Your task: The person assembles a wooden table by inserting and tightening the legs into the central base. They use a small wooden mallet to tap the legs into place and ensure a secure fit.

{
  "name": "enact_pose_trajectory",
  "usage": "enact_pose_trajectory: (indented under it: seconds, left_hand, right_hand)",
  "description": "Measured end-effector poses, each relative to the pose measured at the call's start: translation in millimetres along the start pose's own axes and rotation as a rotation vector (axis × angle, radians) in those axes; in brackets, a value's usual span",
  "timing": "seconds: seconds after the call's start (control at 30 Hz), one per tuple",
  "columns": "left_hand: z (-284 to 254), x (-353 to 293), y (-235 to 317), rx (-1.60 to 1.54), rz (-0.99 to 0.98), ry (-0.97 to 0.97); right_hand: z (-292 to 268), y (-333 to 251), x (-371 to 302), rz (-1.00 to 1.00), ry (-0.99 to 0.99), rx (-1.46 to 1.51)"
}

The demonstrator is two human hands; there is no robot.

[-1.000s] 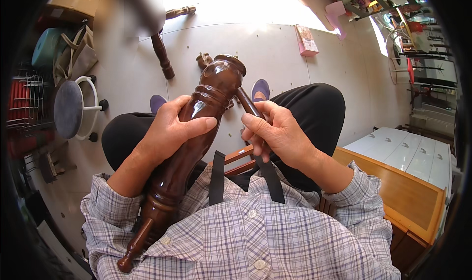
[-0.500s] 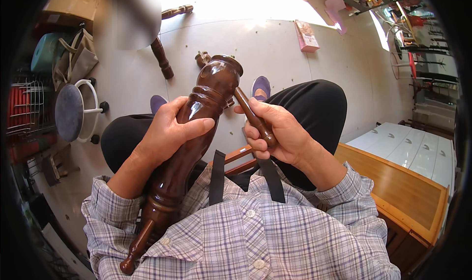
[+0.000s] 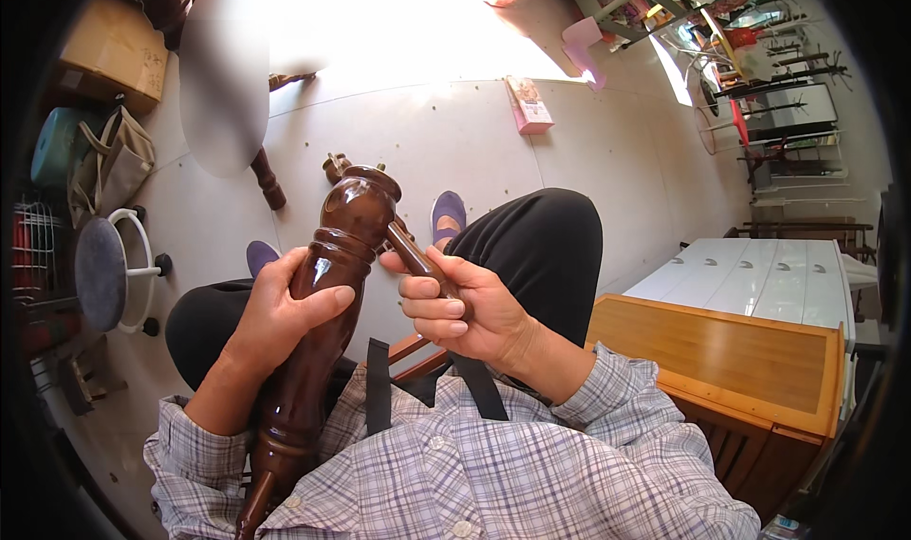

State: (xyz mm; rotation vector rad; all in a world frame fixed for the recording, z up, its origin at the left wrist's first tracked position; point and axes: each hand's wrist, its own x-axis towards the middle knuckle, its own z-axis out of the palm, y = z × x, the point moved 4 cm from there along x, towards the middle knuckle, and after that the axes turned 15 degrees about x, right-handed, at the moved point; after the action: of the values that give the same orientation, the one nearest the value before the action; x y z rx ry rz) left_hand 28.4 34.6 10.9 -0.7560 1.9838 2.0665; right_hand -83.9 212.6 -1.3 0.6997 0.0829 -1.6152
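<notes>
Wooden post (image 3: 308,364): dark brown, glossy, ringed with turned grooves. Found lying aslant, rounded head toward ten o'clock, narrow end toward seven and running off the lower edge. Gripped below the grooves by the left hand (image 3: 280,312), with thumb across the upper face and other fingers largely hidden.

Held in the right hand (image 3: 465,303), in a closed grip: small spindle (image 3: 410,248), also dark brown, slanted toward ten o'clock with upper end at the side of the post's head. Contact or slight gap at that end: cannot tell.

Noted just beyond the head, toward eleven o'clock: small brown piece (image 3: 334,167), partly hidden. On the floor (image 3: 408,122) at ten o'clock: turned leg (image 3: 268,179), partly covered by a blurred patch. At one o'clock: pink box (image 3: 529,105). At nine: round stool (image 3: 102,274), with tan bag (image 3: 123,165) and carton (image 3: 119,46) near ten. At three: white drawers (image 3: 740,279). At four: brown wooden cabinet (image 3: 721,360), just beside the drawers.
</notes>
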Motion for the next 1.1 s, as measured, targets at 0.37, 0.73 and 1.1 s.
enact_pose_trajectory:
  seconds: [0.37,0.73,1.1]
  left_hand:
    - [-1.5,0.3,-9.0,0.039,0.030,0.005]
    - [-7.2,2.3,-18.4,0.139,0.063,0.035]
    - [-3.6,2.4,-13.4,0.095,0.003,-0.010]
  right_hand:
    - [46.0,2.1,-19.9,-0.690,0.258,-2.363]
    - [-5.5,-1.6,-8.0,-0.025,0.032,-0.240]
    - [28.9,-11.3,-10.2,-0.345,0.233,-1.568]
